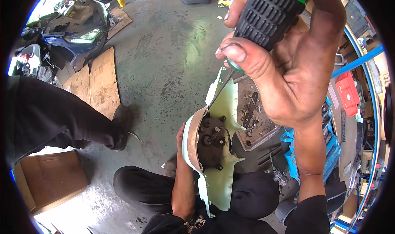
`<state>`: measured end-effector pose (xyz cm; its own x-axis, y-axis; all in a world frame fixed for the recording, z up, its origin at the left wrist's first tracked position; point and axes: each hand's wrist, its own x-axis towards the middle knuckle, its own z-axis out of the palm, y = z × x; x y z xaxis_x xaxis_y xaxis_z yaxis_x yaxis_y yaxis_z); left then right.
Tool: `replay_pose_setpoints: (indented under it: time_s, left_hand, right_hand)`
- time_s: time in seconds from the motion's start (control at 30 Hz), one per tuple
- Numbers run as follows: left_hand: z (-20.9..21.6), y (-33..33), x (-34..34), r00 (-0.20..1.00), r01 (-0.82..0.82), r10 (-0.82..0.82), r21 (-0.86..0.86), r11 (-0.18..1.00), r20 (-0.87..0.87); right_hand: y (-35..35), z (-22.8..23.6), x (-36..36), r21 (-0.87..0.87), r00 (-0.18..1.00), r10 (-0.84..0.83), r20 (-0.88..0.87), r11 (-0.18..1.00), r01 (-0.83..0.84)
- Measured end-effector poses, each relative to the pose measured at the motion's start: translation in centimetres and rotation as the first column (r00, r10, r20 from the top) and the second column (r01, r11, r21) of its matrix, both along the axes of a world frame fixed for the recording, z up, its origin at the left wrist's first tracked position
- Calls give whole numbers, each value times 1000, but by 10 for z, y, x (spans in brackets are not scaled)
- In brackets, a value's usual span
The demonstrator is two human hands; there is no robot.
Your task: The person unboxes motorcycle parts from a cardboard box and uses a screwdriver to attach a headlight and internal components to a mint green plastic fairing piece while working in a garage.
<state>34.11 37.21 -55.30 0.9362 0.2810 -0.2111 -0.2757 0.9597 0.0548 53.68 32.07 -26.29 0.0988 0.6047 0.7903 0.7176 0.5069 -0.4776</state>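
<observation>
My right hand (pixel 288 73) is closed around a screwdriver (pixel 269 18) with a ribbed black and green handle. Its thin shaft slants down to the upper rim of a pale green motorcycle fairing panel (pixel 222 188), and the tip meets a spot beside the black housing. Inside the curved panel sits a dark round headlight unit (pixel 210 145), its back and short wires facing me. My left hand (pixel 180 136) grips the panel's left outer side; most of its fingers are hidden behind it. The panel stands upright between my knees.
A parts tray (pixel 263 137) with loose small pieces lies just beyond the panel. Blue bags (pixel 294 151) and a red bin (pixel 347 94) are at the right. Another person's leg (pixel 61 114), a cardboard box (pixel 53 178) and a parked scooter (pixel 76 32) occupy the left.
</observation>
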Motion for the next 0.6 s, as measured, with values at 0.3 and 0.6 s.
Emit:
replay_pose_setpoints:
  time_s: [0.3,0.6]
  left_hand:
    - [11,1,3,999,42,-40,-53,998,35]
    - [8,-1,-3,999,46,-48,-80,996,-18]
  right_hand:
    - [5,0,-4,-27,1000,8,24,1000,-7]
    - [0,-1,-6,-62,1000,-1,7,998,1]
